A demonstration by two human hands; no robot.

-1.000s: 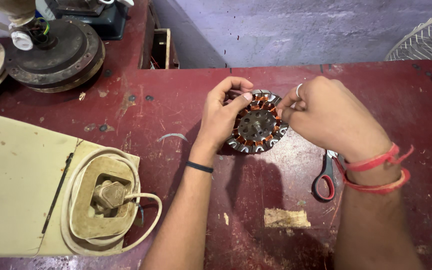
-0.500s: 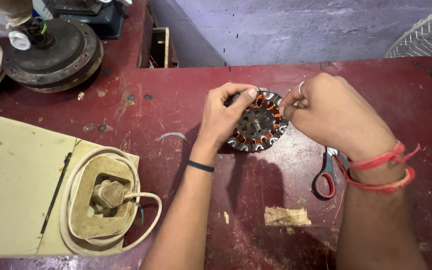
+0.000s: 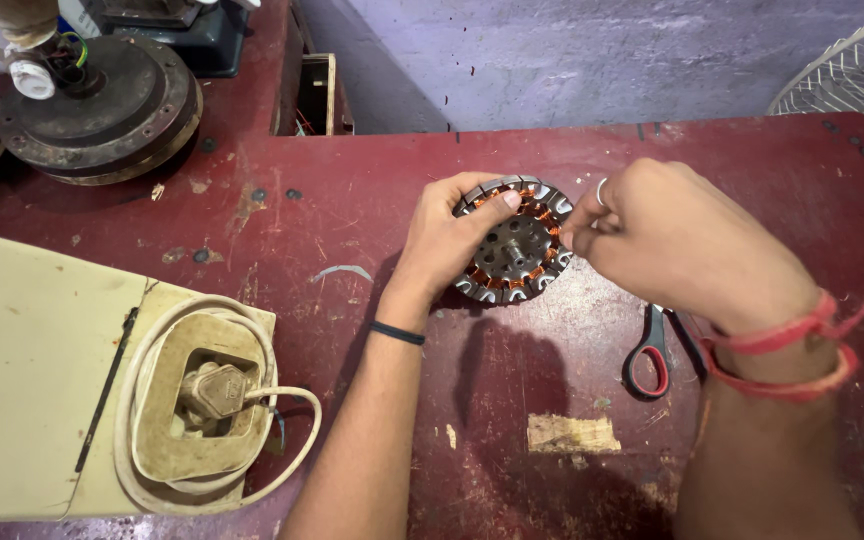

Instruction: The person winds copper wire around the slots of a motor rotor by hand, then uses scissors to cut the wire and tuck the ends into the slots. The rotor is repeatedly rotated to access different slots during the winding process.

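A round motor stator [image 3: 514, 245] with copper windings and a metal core rests on the dark red table [image 3: 352, 200]. My left hand [image 3: 447, 240] grips its left edge, thumb laid over the top windings. My right hand [image 3: 672, 235] sits at the stator's right edge with fingertips pinched together against the windings; a ring shows on one finger, red threads wrap the wrist. What the fingertips pinch is too small to tell.
Red-handled scissors [image 3: 649, 355] lie under my right wrist. A cream appliance [image 3: 42, 380] with a coiled cord and plug [image 3: 214, 392] fills the left. A dark round fan motor housing [image 3: 102, 105] sits at the back left. A white fan guard [image 3: 852, 70] is at the far right. A tape scrap [image 3: 572, 433] sticks near the front.
Both hands and the stator stay in the same place; my right fingertips have shifted slightly along the stator's right edge.
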